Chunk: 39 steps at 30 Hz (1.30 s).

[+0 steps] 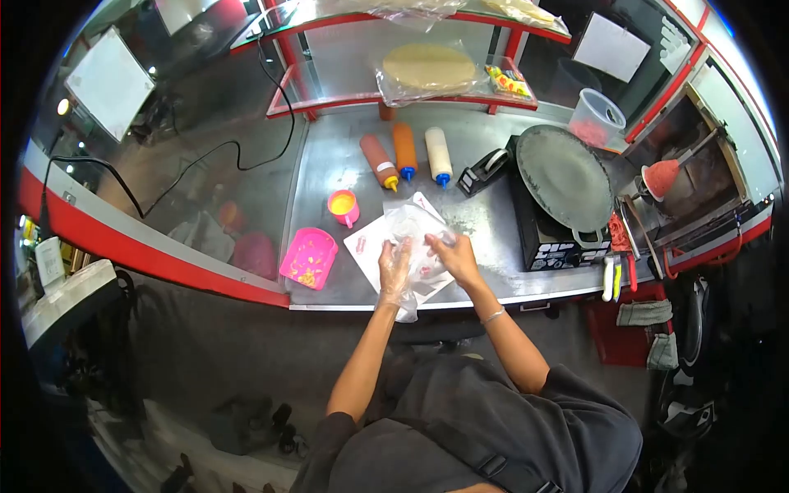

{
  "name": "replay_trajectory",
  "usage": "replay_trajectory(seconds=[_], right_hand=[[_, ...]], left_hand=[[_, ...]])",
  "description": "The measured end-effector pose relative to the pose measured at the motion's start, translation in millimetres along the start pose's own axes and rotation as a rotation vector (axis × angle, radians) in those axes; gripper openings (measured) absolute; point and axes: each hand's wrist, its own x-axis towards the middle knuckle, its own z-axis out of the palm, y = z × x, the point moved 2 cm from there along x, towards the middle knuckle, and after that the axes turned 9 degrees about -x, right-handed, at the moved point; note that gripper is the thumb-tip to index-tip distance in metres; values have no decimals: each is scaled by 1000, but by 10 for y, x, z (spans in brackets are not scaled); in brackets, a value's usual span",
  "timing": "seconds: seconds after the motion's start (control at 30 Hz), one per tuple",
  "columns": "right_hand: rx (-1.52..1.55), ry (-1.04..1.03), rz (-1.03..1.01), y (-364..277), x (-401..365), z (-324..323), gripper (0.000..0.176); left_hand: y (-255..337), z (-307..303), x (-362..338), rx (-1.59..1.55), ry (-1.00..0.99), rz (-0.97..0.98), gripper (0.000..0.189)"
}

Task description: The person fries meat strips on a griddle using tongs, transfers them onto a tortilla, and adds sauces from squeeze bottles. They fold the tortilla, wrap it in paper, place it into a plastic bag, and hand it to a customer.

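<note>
A thin clear plastic glove covers my left hand (396,273), bunching loosely at the wrist. Its fingers point up and grip the edge of crumpled clear plastic (420,261) stretched between both hands; its exact shape is hard to make out. My right hand (457,258) is bare and pinches the other side of that plastic. Underneath, white printed paper sheets (367,242) lie on the steel counter (489,234). Left of them sit a pink cup (343,209) of yellow liquid and a pink tray (309,259) holding yellowish bits.
Behind the hands are a reddish sauce bottle (377,159), an orange bottle (403,148), a white bottle (438,153) and a black tape dispenser (486,170). A flat round pan (564,177) sits on a stove at right. Flatbreads (429,66) in plastic rest on a shelf.
</note>
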Motion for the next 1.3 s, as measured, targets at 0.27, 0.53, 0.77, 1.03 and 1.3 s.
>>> replay_trajectory(seconds=[0.27, 0.53, 0.77, 1.03, 1.3], right_hand=[[-650, 386, -229, -71, 118, 189, 61], [-553, 266, -496, -363, 126, 195, 44], [-517, 296, -513, -982, 267, -8, 10], [-801, 380, -101, 230, 423, 357, 70], [-483, 103, 81, 400, 480, 181, 77]], left_hand=[[-194, -430, 19, 190, 1, 50, 23], [433, -307, 187, 323, -94, 202, 20], [683, -754, 46, 1061, 49, 469, 44], [1044, -455, 256, 1075, 44, 517, 15], [864, -52, 110, 1164, -24, 675, 51]])
